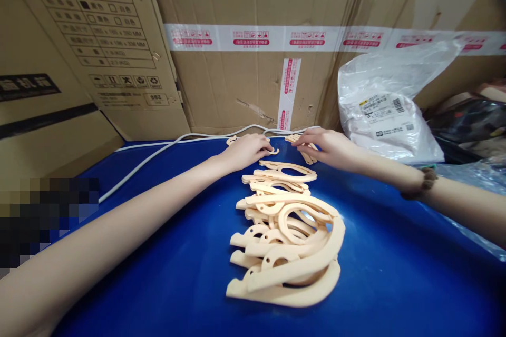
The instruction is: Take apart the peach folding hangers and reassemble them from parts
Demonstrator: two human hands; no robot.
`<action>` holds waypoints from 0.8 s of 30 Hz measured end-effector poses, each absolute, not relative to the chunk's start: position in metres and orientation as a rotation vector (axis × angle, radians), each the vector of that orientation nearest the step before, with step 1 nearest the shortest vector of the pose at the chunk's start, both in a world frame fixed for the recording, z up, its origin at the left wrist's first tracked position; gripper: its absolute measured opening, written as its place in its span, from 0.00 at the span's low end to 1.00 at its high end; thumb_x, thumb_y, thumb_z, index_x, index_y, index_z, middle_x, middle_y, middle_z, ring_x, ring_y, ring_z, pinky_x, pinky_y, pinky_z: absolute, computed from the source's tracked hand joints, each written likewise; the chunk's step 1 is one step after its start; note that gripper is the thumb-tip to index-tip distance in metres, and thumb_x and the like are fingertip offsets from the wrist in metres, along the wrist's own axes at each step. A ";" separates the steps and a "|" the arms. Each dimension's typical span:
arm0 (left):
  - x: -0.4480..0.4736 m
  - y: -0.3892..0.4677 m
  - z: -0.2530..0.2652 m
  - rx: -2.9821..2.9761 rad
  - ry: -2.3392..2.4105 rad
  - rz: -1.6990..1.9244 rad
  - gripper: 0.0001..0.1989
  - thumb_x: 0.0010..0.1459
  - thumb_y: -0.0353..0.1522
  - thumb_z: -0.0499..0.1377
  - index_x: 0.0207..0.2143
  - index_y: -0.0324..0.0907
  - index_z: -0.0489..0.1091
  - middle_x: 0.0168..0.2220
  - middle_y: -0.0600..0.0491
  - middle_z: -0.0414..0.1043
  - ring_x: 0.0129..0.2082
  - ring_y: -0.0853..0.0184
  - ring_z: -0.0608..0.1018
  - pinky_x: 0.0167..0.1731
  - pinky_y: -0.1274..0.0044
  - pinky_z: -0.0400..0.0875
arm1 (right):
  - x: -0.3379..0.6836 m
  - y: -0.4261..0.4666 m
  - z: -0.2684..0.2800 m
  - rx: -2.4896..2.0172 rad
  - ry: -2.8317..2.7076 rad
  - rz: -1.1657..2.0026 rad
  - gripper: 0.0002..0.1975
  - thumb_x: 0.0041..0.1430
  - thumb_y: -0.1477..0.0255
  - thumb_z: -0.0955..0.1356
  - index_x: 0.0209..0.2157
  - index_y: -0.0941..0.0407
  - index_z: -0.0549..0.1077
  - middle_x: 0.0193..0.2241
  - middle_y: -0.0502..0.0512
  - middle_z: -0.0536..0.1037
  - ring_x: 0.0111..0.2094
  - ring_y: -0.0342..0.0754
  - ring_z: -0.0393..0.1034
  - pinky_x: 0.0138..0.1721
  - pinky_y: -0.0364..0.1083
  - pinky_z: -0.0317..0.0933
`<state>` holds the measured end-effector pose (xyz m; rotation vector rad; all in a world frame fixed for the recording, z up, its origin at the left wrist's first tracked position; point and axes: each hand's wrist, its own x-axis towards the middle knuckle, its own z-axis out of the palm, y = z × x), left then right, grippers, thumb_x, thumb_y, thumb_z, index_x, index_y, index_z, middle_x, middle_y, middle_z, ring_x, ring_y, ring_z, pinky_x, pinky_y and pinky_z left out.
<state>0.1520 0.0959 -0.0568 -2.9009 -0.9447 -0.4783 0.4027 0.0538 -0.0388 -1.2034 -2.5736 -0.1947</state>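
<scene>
My left hand (245,152) is at the far part of the blue table, its fingers closed around a small beige hook (275,151). Another beige piece (232,140) shows just behind that hand. My right hand (326,148) reaches over a small stack of slim beige pieces (309,156), fingers stretched out and thumb apart; whether it touches the stack is hard to tell. Between my forearms, beige folding clothes hangers (292,253), folded up, lie overlapping in a row that runs toward me. More folded hangers (290,170) lie at the row's far end, just short of my hands.
The blue tabletop (177,284) ends against a large cardboard box (245,84). A white cable (148,160) runs along the back and left edge. Another printed box (118,58) stands at left. A white plastic parcel (389,116) lies at right, near clear plastic wrap (478,176).
</scene>
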 end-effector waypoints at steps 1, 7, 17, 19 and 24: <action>0.152 0.096 -0.056 -2.898 -0.946 -0.486 0.12 0.64 0.32 0.53 0.45 0.41 0.74 0.44 0.47 0.75 0.47 0.60 0.74 0.48 0.70 0.65 | 0.395 0.049 -0.037 -1.172 -2.602 -0.159 0.17 0.65 0.66 0.60 0.45 0.56 0.77 0.44 0.60 0.77 0.45 0.54 0.71 0.48 0.50 0.62; 0.150 0.087 -0.048 -2.906 -1.042 -0.531 0.11 0.62 0.30 0.54 0.43 0.42 0.74 0.44 0.49 0.75 0.46 0.61 0.73 0.48 0.71 0.63 | 0.367 0.043 -0.037 -1.144 -2.716 0.083 0.14 0.62 0.67 0.64 0.41 0.55 0.80 0.39 0.60 0.77 0.41 0.55 0.71 0.44 0.49 0.61; 0.145 0.054 -0.040 -3.091 -1.565 -0.527 0.13 0.58 0.38 0.55 0.35 0.39 0.75 0.32 0.52 0.78 0.30 0.66 0.76 0.28 0.79 0.65 | 0.361 0.035 -0.036 -1.187 -2.639 0.508 0.15 0.59 0.63 0.64 0.37 0.58 0.78 0.34 0.57 0.80 0.33 0.48 0.71 0.34 0.45 0.61; 0.144 0.050 -0.038 -3.185 -1.631 -0.450 0.13 0.54 0.39 0.59 0.36 0.40 0.76 0.33 0.52 0.79 0.30 0.66 0.77 0.27 0.80 0.65 | 0.361 0.033 -0.036 -1.185 -2.621 0.611 0.17 0.59 0.61 0.64 0.37 0.59 0.78 0.34 0.56 0.80 0.32 0.47 0.71 0.32 0.44 0.62; 0.139 0.048 -0.032 -3.364 -1.723 -0.343 0.11 0.48 0.35 0.62 0.35 0.42 0.76 0.32 0.54 0.78 0.31 0.67 0.77 0.28 0.82 0.66 | 0.360 0.034 -0.041 -1.183 -2.557 0.768 0.23 0.58 0.57 0.64 0.43 0.60 0.77 0.35 0.57 0.80 0.32 0.47 0.71 0.32 0.45 0.63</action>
